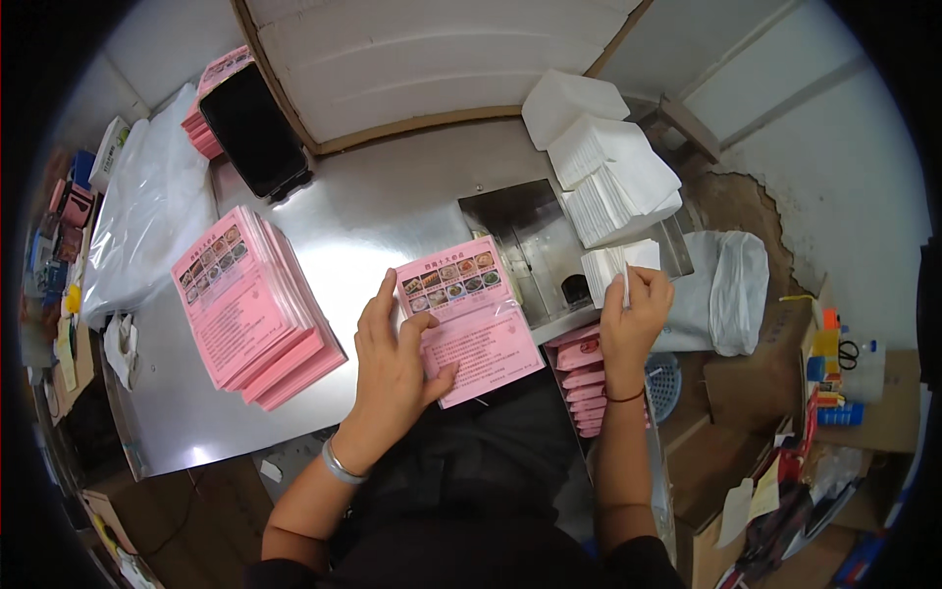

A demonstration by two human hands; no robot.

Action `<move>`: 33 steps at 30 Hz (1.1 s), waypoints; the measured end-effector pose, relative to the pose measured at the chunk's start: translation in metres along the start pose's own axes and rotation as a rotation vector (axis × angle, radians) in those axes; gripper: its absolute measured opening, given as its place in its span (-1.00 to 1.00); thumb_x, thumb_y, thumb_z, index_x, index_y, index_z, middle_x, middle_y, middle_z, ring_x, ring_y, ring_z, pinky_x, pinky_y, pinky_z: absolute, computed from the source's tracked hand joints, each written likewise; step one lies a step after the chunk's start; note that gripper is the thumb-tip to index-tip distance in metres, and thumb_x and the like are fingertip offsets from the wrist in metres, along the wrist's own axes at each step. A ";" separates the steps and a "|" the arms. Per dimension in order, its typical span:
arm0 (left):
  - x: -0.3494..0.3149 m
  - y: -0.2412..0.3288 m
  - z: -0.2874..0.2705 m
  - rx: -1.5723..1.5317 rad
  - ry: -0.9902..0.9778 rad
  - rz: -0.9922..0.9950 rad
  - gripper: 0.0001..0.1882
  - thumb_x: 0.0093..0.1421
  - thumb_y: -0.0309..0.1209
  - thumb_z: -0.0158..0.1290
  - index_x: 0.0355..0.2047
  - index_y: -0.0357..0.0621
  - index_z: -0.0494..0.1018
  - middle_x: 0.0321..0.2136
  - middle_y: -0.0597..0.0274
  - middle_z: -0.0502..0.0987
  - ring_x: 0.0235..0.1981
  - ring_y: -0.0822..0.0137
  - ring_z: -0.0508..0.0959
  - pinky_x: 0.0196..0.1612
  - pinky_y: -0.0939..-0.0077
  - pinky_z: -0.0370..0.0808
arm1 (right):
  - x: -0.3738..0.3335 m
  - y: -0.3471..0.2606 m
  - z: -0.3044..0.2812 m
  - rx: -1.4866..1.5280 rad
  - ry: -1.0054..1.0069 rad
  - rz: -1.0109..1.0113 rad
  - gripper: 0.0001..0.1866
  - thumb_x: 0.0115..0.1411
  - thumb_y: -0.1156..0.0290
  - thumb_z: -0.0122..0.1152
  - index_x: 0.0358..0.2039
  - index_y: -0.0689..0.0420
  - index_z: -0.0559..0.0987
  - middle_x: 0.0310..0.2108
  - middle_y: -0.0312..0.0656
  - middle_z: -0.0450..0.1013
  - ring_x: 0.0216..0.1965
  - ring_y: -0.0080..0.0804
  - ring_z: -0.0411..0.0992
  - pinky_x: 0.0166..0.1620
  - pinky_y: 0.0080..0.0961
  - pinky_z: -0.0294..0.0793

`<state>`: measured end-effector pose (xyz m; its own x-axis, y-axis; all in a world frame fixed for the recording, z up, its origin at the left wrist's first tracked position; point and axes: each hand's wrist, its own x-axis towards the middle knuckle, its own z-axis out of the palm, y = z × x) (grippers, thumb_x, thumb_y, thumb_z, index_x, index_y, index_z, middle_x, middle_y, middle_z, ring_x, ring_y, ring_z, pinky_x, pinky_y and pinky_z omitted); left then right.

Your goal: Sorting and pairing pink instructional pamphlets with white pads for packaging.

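My left hand (388,363) grips a pink printed packet (478,334) with rows of small food pictures, its fingers along the left edge and its thumb across the front. The packet is tilted over the table's near edge, above my lap. To the right, my right hand (635,309) pinches white folded napkins (610,263) at the near end of a long row. Behind them, more napkins (615,187) stand packed together, leaning back. A thick pile of similar pink packets (240,304) lies on the table left of my left hand.
The metal table (392,187) has a dark rectangular opening (520,231) beside the napkins. A black phone (253,133) leans at the back left near more pink packets and clear plastic bags (147,206). Below my right wrist sit several pink packets (586,383) and a blue basket (663,385).
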<state>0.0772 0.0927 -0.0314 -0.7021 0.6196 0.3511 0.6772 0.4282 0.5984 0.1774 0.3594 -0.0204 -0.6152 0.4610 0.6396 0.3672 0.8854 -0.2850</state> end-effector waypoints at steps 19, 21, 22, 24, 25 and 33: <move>0.004 0.001 -0.001 0.106 -0.125 0.088 -0.53 -0.14 -0.39 0.28 -0.21 -0.18 0.35 0.20 -0.09 0.23 0.23 -0.19 0.20 0.19 -0.12 0.11 | -0.021 -0.094 0.016 0.248 -0.483 -0.494 -0.71 0.14 0.45 0.06 -0.14 0.05 0.64 -0.01 -0.13 0.49 0.00 -0.11 0.45 0.26 0.15 0.15; 0.005 0.006 0.009 0.132 -0.094 0.143 -0.56 -0.12 -0.42 0.27 -0.21 -0.16 0.36 0.21 -0.10 0.22 0.25 -0.21 0.18 0.19 -0.19 0.11 | -0.016 -0.109 0.031 0.137 -0.491 -0.502 -0.75 0.10 0.52 0.10 -0.21 0.15 0.63 -0.08 -0.11 0.50 -0.08 -0.09 0.47 0.25 0.10 0.18; 0.005 0.009 0.012 0.160 -0.060 0.200 -0.58 -0.11 -0.44 0.26 -0.21 -0.13 0.38 0.22 -0.12 0.21 0.27 -0.23 0.16 0.19 -0.27 0.10 | -0.018 -0.099 0.029 0.132 -0.495 -0.501 -0.75 0.10 0.52 0.10 -0.21 0.15 0.63 -0.08 -0.11 0.50 -0.08 -0.09 0.47 0.25 0.10 0.18; 0.004 0.013 0.004 0.169 -0.143 0.221 -0.59 -0.08 -0.43 0.25 -0.17 -0.09 0.43 0.23 -0.13 0.20 0.30 -0.22 0.13 0.19 -0.38 0.09 | -0.016 -0.061 0.024 0.699 -0.432 -0.359 -0.75 0.06 0.57 0.15 -0.21 0.25 0.60 -0.10 -0.02 0.46 -0.07 -0.08 0.42 0.25 0.00 0.22; 0.001 0.015 0.001 0.263 -0.125 0.202 -0.58 -0.07 -0.41 0.25 -0.14 -0.09 0.45 0.24 -0.12 0.19 0.29 -0.22 0.14 0.18 -0.38 0.09 | -0.014 -0.044 0.008 0.535 -0.287 -0.218 -0.74 0.09 0.57 0.14 -0.18 0.27 0.59 -0.11 -0.01 0.44 -0.07 -0.07 0.39 0.16 -0.06 0.29; 0.052 0.009 0.012 0.441 -0.220 0.228 -0.41 -0.07 -0.01 0.28 -0.10 -0.06 0.45 0.11 -0.16 0.31 0.17 -0.16 0.27 0.09 -0.19 0.23 | -0.012 -0.012 0.007 -0.074 -0.050 -0.044 -0.71 0.12 0.53 0.22 -0.13 0.33 0.58 -0.23 -0.03 0.39 -0.16 -0.07 0.34 -0.07 -0.20 0.39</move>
<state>0.0499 0.1367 -0.0168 -0.4960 0.8319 0.2489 0.8683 0.4729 0.1497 0.1758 0.3438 -0.0294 -0.6653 0.4260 0.6131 0.3886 0.8988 -0.2028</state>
